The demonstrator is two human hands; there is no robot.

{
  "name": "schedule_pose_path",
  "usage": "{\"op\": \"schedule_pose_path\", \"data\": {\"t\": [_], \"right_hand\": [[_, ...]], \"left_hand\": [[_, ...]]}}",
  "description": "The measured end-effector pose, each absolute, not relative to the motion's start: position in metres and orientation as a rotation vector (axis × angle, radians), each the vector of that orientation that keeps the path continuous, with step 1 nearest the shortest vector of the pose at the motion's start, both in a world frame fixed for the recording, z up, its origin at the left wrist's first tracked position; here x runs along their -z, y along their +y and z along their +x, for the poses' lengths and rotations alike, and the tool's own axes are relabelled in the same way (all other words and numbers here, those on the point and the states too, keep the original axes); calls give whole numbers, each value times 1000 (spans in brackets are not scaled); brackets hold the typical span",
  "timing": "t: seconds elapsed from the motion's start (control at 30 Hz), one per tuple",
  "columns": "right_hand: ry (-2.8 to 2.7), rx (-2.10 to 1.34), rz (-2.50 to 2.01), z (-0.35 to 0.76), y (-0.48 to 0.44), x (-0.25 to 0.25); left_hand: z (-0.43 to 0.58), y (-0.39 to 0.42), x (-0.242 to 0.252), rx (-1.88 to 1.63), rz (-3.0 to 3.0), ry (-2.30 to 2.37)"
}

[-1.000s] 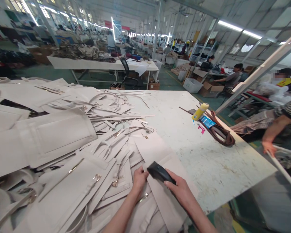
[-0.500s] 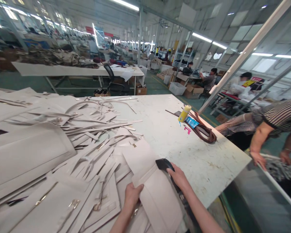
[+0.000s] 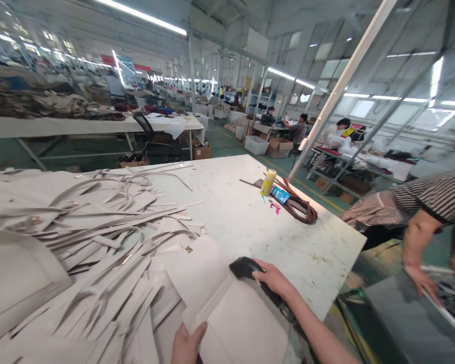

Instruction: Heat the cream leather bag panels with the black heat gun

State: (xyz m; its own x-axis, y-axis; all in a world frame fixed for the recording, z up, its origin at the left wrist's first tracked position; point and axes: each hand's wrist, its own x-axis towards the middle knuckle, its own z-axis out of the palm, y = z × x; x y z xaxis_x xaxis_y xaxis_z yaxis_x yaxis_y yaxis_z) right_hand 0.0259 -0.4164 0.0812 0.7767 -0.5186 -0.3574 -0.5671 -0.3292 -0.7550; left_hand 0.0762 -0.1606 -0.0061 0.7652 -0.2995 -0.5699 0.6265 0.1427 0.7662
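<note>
My right hand is closed round a black hand tool, pressing it on the right edge of a cream leather panel. At the bottom edge of the view my left hand pins that panel's near left side with thumb and fingers. The panel lies at the near end of a white table, beside a large heap of cream panels and straps with small gold fittings.
A yellow bottle, a blue packet and a coil of brown straps sit at the table's right edge. A person in a striped top leans over a rack on the right. Other tables and workers fill the hall behind.
The view has tilted up and turned right. My right hand has slid the black tool forward along the panel's right edge. My left hand has dropped toward the bottom of the view.
</note>
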Motion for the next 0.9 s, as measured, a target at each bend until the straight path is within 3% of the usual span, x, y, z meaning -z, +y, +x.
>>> {"op": "schedule_pose_path", "data": {"t": [0.17,0.27,0.57,0.9], "right_hand": [[835,77,-1994,33,-404,-88],[844,155,-1971,25,-394,-93],[425,-8,-1878,-32,-289,-114],[515,-5,-2029,-29,-241,-115]], "left_hand": [[69,-156,12,824,1214,283],[61,-149,14,711,1262,290],[50,-137,11,398,1204,111],[52,-128,12,510,1157,177]]}}
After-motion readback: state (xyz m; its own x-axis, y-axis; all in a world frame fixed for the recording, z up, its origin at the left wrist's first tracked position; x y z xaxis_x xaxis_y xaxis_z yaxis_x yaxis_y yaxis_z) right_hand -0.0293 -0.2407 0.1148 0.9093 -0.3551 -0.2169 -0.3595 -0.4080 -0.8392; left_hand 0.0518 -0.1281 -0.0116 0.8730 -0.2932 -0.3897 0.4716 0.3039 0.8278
